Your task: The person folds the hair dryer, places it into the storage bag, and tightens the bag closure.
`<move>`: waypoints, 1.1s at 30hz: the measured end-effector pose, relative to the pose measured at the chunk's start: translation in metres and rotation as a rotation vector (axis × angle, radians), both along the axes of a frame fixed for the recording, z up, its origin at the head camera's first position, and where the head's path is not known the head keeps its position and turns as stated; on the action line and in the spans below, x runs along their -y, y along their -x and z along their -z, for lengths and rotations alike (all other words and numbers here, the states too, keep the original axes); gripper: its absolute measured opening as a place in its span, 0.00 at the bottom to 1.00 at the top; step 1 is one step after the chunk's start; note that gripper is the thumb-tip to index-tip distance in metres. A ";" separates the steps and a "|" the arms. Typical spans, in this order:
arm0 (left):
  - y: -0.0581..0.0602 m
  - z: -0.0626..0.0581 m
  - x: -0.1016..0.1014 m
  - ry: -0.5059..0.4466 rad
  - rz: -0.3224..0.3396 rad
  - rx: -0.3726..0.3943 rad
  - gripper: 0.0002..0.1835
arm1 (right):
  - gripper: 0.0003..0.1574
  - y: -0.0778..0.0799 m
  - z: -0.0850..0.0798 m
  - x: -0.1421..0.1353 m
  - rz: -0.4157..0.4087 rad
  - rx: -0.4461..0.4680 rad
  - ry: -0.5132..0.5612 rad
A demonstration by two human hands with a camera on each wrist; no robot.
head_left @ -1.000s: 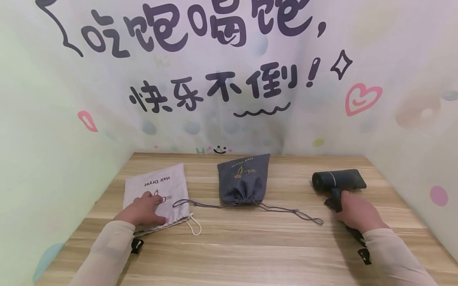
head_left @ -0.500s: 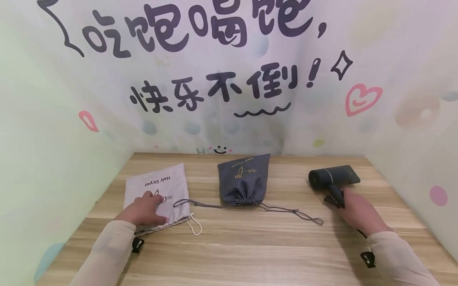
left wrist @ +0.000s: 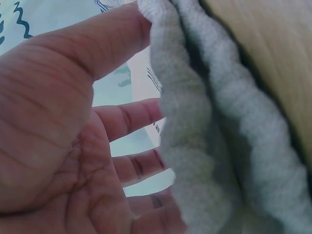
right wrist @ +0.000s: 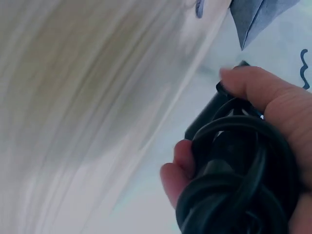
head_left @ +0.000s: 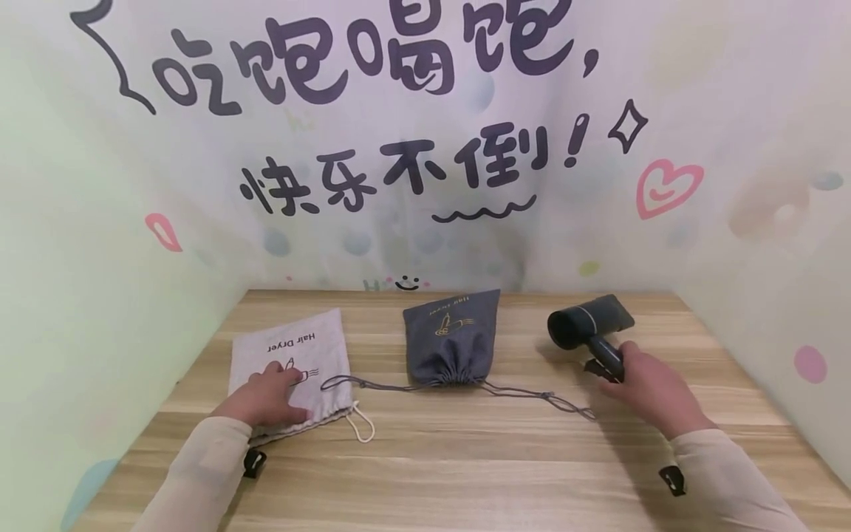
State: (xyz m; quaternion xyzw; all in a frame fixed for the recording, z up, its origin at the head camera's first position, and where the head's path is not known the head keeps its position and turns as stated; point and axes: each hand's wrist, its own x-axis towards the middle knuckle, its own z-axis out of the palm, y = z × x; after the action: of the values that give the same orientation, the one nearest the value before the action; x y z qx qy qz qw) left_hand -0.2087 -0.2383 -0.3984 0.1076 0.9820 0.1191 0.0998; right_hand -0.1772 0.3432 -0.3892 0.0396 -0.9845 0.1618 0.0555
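Observation:
My left hand (head_left: 262, 395) rests with spread fingers on a pale grey drawstring bag (head_left: 299, 329) printed "Hair Dryer" at the left of the table. In the left wrist view the bag's gathered mouth (left wrist: 187, 126) shows as two ruffled edges, with the fingertips right at the cloth. On the right, my right hand (head_left: 654, 388) grips a dark hair dryer (head_left: 592, 323) by its handle, the barrel tilted and its round end facing left. Its coiled black cord (right wrist: 234, 126) is bunched in the same grip. A dark blue-grey drawstring bag (head_left: 452, 336) lies between the hands, mouth gathered toward me.
The dark bag's long cords (head_left: 532, 394) stretch out to both sides across the wooden table (head_left: 425, 473); the left one overlaps the pale bag. A white cord loop (head_left: 362, 426) lies beside the pale bag. A printed cloth backdrop (head_left: 405, 244) stands behind the table.
The hair dryer has moved left in my right hand, and its barrel has tilted with the rear rising. My left hand and both bags stay put; the head view has shifted slightly.

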 end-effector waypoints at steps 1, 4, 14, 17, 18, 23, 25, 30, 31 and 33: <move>0.000 0.000 0.000 0.001 -0.001 -0.006 0.38 | 0.31 0.000 0.000 0.002 -0.010 -0.013 -0.007; 0.000 0.001 -0.001 0.004 -0.004 -0.016 0.38 | 0.28 -0.002 -0.001 0.009 -0.025 -0.061 -0.031; -0.001 0.001 -0.001 0.004 -0.002 0.001 0.38 | 0.22 -0.004 -0.007 0.033 -0.106 -0.336 -0.219; -0.001 -0.001 -0.002 0.004 -0.003 0.007 0.38 | 0.24 -0.003 -0.008 0.040 -0.127 -0.403 -0.273; -0.001 -0.002 -0.003 0.005 -0.002 0.008 0.38 | 0.24 -0.003 -0.008 0.042 -0.124 -0.411 -0.281; -0.002 -0.004 -0.005 0.010 -0.004 0.011 0.39 | 0.26 -0.003 -0.007 0.050 -0.123 -0.413 -0.319; -0.002 -0.004 -0.005 0.018 -0.010 0.014 0.39 | 0.27 -0.003 -0.005 0.052 -0.142 -0.418 -0.329; -0.004 -0.005 -0.006 0.016 -0.016 0.017 0.39 | 0.28 -0.004 -0.002 0.056 -0.184 -0.443 -0.346; -0.004 -0.005 -0.006 0.015 -0.014 0.014 0.39 | 0.28 -0.004 -0.001 0.057 -0.189 -0.443 -0.350; -0.005 -0.005 -0.005 0.012 -0.010 0.008 0.39 | 0.30 -0.004 -0.002 0.060 -0.203 -0.442 -0.361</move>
State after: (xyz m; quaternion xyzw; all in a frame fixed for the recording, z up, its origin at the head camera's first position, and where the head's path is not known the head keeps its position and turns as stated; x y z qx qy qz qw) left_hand -0.2039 -0.2330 -0.3935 0.1018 0.9828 0.1139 0.1037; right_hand -0.1728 0.2836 -0.3876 0.1813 -0.9524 -0.0236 0.2439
